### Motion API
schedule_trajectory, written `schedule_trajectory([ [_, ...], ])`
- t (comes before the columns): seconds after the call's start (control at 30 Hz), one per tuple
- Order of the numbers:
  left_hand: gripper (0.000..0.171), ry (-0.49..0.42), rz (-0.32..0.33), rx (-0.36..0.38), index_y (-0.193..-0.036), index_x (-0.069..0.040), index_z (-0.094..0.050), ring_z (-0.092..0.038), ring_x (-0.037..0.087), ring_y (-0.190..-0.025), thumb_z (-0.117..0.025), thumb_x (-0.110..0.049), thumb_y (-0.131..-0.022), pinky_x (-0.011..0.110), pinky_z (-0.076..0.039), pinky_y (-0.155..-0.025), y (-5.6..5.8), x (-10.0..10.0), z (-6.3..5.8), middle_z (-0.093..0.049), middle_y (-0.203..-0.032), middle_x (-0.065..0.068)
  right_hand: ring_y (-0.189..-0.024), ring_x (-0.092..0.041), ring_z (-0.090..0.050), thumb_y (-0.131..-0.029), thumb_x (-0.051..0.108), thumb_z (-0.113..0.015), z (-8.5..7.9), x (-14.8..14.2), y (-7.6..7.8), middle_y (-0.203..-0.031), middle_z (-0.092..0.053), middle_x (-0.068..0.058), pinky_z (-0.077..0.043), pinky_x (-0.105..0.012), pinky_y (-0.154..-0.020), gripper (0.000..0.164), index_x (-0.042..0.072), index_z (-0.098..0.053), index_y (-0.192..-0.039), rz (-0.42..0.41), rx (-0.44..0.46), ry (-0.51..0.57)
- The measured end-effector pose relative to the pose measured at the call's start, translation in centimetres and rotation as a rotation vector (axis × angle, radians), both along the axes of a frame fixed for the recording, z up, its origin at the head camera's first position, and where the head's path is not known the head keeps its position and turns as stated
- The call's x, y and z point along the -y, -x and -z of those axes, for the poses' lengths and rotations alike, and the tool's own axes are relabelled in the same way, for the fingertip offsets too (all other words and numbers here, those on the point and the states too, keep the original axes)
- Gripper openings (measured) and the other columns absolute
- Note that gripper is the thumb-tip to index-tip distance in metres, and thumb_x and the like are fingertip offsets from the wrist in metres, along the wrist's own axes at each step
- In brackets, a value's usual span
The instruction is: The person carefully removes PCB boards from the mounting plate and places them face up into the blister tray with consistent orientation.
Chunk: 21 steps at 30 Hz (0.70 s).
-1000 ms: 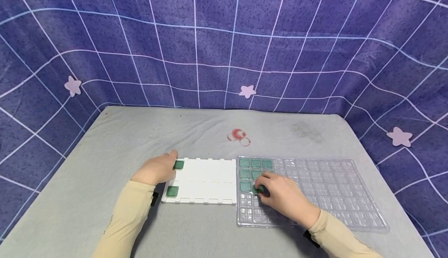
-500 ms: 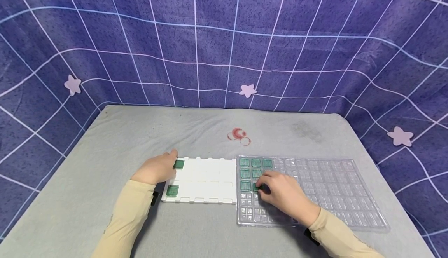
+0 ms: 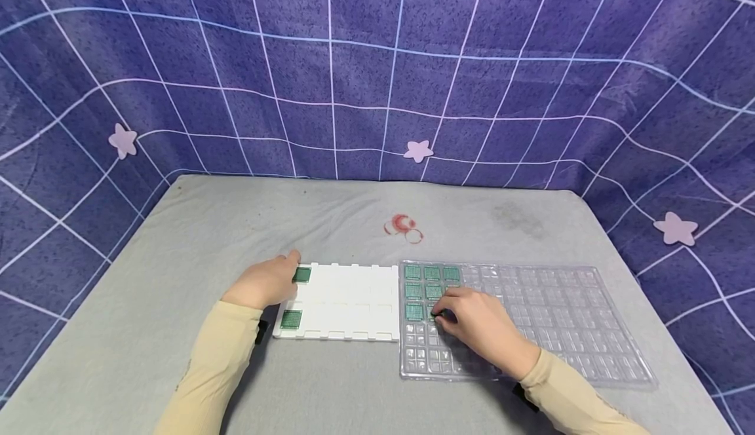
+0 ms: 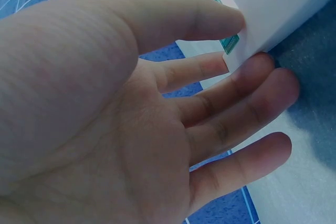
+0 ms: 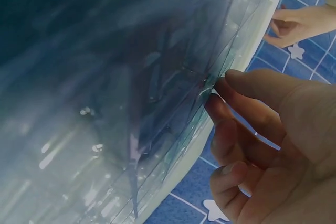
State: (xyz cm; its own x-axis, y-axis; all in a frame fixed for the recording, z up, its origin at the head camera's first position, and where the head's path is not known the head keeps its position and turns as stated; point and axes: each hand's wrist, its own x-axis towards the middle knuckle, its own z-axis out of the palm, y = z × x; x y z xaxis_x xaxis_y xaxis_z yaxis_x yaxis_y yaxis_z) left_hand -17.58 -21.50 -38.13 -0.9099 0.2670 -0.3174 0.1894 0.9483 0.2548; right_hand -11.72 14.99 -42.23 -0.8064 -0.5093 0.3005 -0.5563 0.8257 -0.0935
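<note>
My left hand (image 3: 265,282) holds the left edge of a white rectangular tray (image 3: 345,291). In the left wrist view the thumb (image 4: 226,22) lies on the tray, with the other fingers spread below. Two green circuit boards sit at the tray's left end, one at the back (image 3: 303,274) and one at the front (image 3: 291,320). Over the clear plastic tray (image 3: 548,310), my right hand (image 3: 480,320) pinches a green circuit board (image 3: 433,311) at one pocket, mostly hidden by the fingertips. Several more boards (image 3: 413,291) fill pockets around it.
Both trays lie side by side on a grey cloth-covered table (image 3: 330,389), the clear one on the right. Bare clear pockets (image 3: 415,359) lie in front of the boards. A purple gridded curtain (image 3: 366,81) rises behind the table.
My right thumb and fingertips have shifted slightly at the pocket, and the board there shows at a different angle. My left hand stays on the white tray.
</note>
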Motion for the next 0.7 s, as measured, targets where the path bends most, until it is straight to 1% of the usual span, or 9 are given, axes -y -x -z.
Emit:
schedule_trajectory([
  [0.2,0.056,-0.002,-0.001,0.002,-0.14,0.008,-0.042,-0.064,0.033,-0.096,-0.055,-0.006,-0.088,0.055,-0.053,-0.089,0.0,0.0,-0.1,-0.062,-0.127,0.03,-0.077,-0.01,-0.071,-0.076,0.015,-0.087,-0.1,-0.1,0.2,-0.09,-0.072,0.011,-0.054,-0.026,-0.058,0.017,0.023,-0.078,-0.088,0.011,0.003,0.017],
  [0.23,0.055,-0.001,0.001,0.003,-0.14,0.008,-0.042,-0.063,0.032,-0.094,-0.055,-0.006,-0.088,0.054,-0.053,-0.087,0.0,0.1,-0.1,-0.062,-0.126,0.03,-0.078,-0.011,-0.071,-0.076,0.015,-0.087,-0.2,-0.1,0.2,-0.091,-0.072,0.011,-0.054,-0.026,-0.058,0.018,0.023,-0.078,-0.088,0.014,0.004,0.019],
  [0.33,0.054,0.008,-0.009,0.011,-0.14,0.007,-0.043,-0.062,0.031,-0.093,-0.054,-0.007,-0.089,0.052,-0.053,-0.087,-0.1,0.1,-0.1,-0.062,-0.128,0.03,-0.078,-0.011,-0.072,-0.076,0.014,-0.087,-0.3,0.0,0.3,-0.092,-0.073,0.011,-0.053,-0.025,-0.056,0.018,0.023,-0.077,-0.088,0.021,0.013,0.024],
  [0.57,0.054,0.003,-0.012,0.017,-0.14,0.008,-0.043,-0.058,0.028,-0.085,-0.054,-0.006,-0.089,0.049,-0.052,-0.08,-0.2,0.2,0.0,-0.064,-0.123,0.029,-0.076,-0.011,-0.071,-0.075,0.012,-0.086,-0.8,0.7,0.6,-0.089,-0.072,0.011,-0.052,-0.023,-0.055,0.019,0.024,-0.077,-0.087,0.015,0.005,0.034],
  [0.7,0.058,-0.003,-0.016,0.028,-0.143,0.008,-0.04,-0.06,0.03,-0.091,-0.054,-0.006,-0.089,0.052,-0.053,-0.084,-0.1,0.2,0.0,-0.062,-0.128,0.03,-0.077,-0.01,-0.071,-0.075,0.011,-0.086,-0.9,1.3,0.7,-0.09,-0.072,0.011,-0.051,-0.023,-0.055,0.019,0.024,-0.076,-0.086,-0.003,-0.001,0.032],
])
